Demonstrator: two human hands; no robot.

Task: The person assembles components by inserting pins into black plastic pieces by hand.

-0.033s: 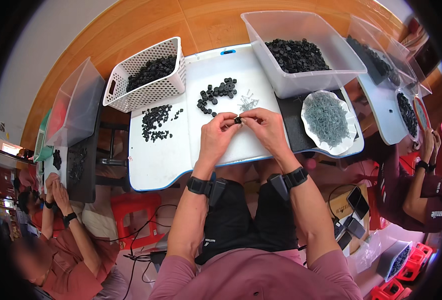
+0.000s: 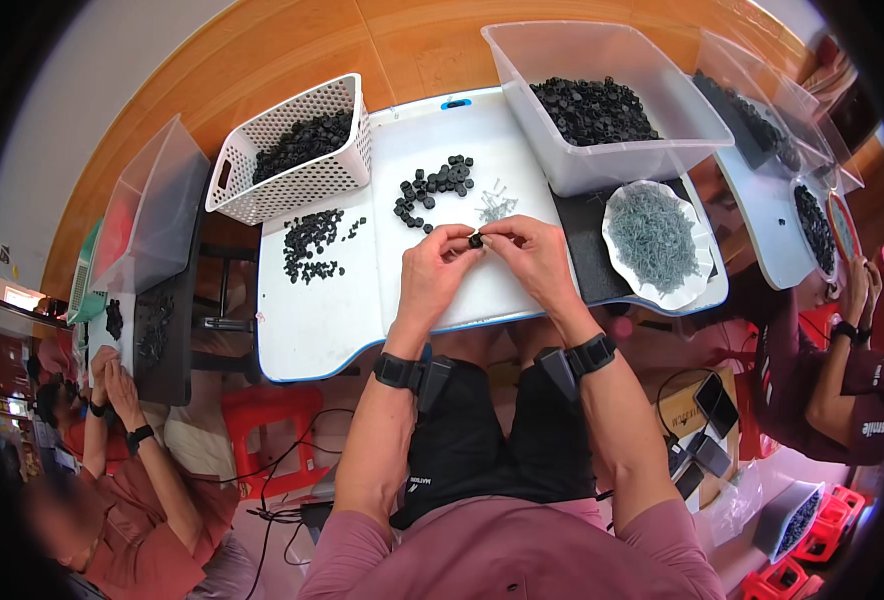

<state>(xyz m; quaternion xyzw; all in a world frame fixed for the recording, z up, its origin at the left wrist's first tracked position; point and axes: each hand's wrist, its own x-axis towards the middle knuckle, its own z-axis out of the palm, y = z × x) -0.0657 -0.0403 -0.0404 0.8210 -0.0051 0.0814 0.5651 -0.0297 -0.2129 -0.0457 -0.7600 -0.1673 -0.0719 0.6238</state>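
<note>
Above the near part of the white table [image 2: 352, 320], my left hand [image 2: 439, 262] and my right hand [image 2: 530, 254] meet fingertip to fingertip. Between them they pinch a small black plastic piece [image 2: 476, 240], partly covered by the fingers. Just beyond my hands lies a little heap of screws [image 2: 497, 205]. A cluster of larger black round caps [image 2: 432, 188] is spread past my left hand. Farther left, many smaller black parts [image 2: 312, 240] are scattered. To the right of my right hand, a white scalloped plate [image 2: 697, 285] holds a mound of grey screws.
A white perforated basket [image 2: 292, 188] of black parts stands at the back left, a clear plastic tub [image 2: 642, 162] of black parts at the back right. A black mat [image 2: 584, 240] lies under the plate. Co-workers sit on both sides; a red stool [image 2: 272, 430] is at lower left.
</note>
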